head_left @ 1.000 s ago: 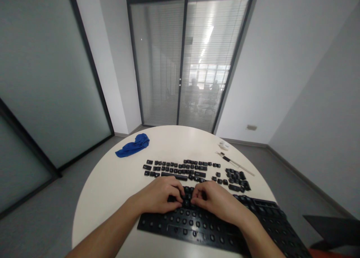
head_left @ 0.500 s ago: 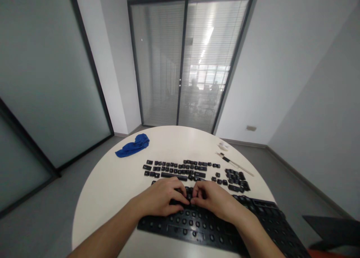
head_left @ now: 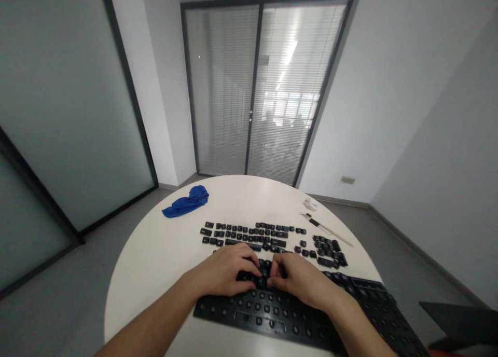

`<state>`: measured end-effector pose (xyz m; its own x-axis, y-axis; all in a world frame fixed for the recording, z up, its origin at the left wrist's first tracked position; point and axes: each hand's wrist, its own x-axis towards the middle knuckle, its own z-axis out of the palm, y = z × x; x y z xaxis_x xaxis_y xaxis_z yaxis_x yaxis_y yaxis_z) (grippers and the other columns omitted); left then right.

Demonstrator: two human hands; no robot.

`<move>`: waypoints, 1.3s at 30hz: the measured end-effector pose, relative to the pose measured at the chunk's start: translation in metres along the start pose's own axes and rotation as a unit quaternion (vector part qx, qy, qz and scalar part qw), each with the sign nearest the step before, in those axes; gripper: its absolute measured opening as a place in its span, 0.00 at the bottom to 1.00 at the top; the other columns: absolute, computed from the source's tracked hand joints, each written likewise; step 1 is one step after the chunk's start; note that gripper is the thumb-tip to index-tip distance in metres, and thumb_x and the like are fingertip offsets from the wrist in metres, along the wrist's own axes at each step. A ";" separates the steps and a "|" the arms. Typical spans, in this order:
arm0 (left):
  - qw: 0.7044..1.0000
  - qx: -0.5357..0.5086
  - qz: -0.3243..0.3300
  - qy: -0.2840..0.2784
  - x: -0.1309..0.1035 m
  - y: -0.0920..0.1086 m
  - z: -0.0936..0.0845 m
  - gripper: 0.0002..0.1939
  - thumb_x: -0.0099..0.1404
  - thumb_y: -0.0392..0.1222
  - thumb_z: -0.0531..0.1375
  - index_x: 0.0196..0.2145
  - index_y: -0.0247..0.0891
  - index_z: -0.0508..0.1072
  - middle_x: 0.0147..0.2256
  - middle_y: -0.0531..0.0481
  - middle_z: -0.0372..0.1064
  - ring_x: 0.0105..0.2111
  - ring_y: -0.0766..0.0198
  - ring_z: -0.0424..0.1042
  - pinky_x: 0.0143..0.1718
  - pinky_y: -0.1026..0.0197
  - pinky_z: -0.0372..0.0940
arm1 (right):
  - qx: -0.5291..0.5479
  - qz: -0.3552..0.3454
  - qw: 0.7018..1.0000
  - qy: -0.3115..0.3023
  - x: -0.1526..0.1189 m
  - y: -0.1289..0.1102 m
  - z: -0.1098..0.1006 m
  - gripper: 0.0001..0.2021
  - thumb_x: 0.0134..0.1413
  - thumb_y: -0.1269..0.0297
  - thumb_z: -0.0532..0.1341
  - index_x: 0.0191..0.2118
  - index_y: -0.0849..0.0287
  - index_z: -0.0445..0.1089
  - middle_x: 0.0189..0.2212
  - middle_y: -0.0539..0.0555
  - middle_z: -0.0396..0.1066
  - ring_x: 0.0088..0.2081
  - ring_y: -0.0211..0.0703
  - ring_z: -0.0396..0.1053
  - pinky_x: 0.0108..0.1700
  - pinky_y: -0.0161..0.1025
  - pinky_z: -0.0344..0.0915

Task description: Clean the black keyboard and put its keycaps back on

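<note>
A black keyboard (head_left: 241, 315) lies across the near part of the table, with many of its key sockets bare. My left hand (head_left: 229, 269) rests over its upper rows, fingers bent and thumb apart, touching the keys in place there. My right hand (head_left: 298, 279) is beside it, thumb and index fingertip brought together at the keys; whatever they pinch is hidden. A few mounted keycaps (head_left: 264, 269) show between the two hands. Beyond them, loose black keycaps (head_left: 245, 233) are laid out in rows, a long space bar (head_left: 243, 244) among them.
More loose keycaps (head_left: 329, 249) cluster at the right. Behind them lie thin pale sticks with a black band (head_left: 314, 222) and a crumpled white piece (head_left: 310, 204). A blue cloth (head_left: 187, 202) lies at the far left of the round white table (head_left: 136, 274).
My left fingertips have drawn slightly back from my right ones, showing more keycaps between the hands. My right hand stays pinched at nearly the same spot. The view has shifted slightly.
</note>
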<state>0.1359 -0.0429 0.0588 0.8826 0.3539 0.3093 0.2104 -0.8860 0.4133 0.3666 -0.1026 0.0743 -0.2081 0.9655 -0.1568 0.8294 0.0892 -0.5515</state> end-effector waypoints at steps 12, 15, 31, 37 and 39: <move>1.000 -0.006 -0.012 -0.002 -0.003 -0.004 -0.008 0.16 0.58 0.40 0.70 0.45 0.42 0.79 0.49 0.47 0.72 0.50 0.54 0.70 0.52 0.52 0.65 | -0.118 -0.032 0.992 -0.030 0.009 -0.018 -0.020 0.06 0.45 0.63 0.70 0.31 0.55 0.76 0.27 0.50 0.75 0.29 0.41 0.69 0.28 0.34 0.54; 1.000 -0.004 -0.018 -0.004 -0.003 -0.006 -0.008 0.16 0.57 0.41 0.71 0.45 0.42 0.79 0.48 0.47 0.73 0.49 0.54 0.70 0.52 0.52 0.65 | -0.162 -0.066 0.984 -0.017 0.025 -0.020 -0.034 0.07 0.46 0.62 0.69 0.34 0.54 0.77 0.29 0.50 0.77 0.30 0.42 0.70 0.30 0.35 0.56; 1.000 -0.014 -0.005 0.006 -0.004 -0.011 -0.004 0.15 0.59 0.43 0.69 0.45 0.43 0.79 0.48 0.47 0.73 0.49 0.54 0.70 0.52 0.52 0.65 | -0.217 -0.070 0.970 0.089 0.129 0.001 -0.035 0.12 0.60 0.66 0.61 0.47 0.58 0.78 0.45 0.59 0.78 0.53 0.54 0.68 0.53 0.43 0.62; 1.000 -0.017 -0.012 0.002 -0.003 -0.009 -0.006 0.15 0.59 0.43 0.70 0.44 0.42 0.79 0.48 0.47 0.74 0.49 0.54 0.70 0.51 0.52 0.65 | -0.198 -0.068 0.975 0.076 0.136 0.005 -0.027 0.12 0.57 0.69 0.62 0.45 0.55 0.79 0.43 0.56 0.80 0.52 0.54 0.68 0.51 0.43 0.63; 1.000 -0.018 -0.011 0.002 -0.003 -0.010 -0.005 0.15 0.59 0.43 0.70 0.44 0.42 0.79 0.48 0.47 0.74 0.49 0.54 0.70 0.51 0.52 0.65 | -0.182 -0.074 0.977 0.083 0.135 0.004 -0.026 0.12 0.56 0.69 0.62 0.44 0.56 0.80 0.41 0.56 0.80 0.51 0.54 0.69 0.51 0.43 0.63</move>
<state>0.1287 -0.0331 0.0580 0.8765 0.3741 0.3029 0.2144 -0.8669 0.4501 0.3554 0.0348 0.0722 -0.2773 0.9592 0.0545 0.9324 0.2824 -0.2258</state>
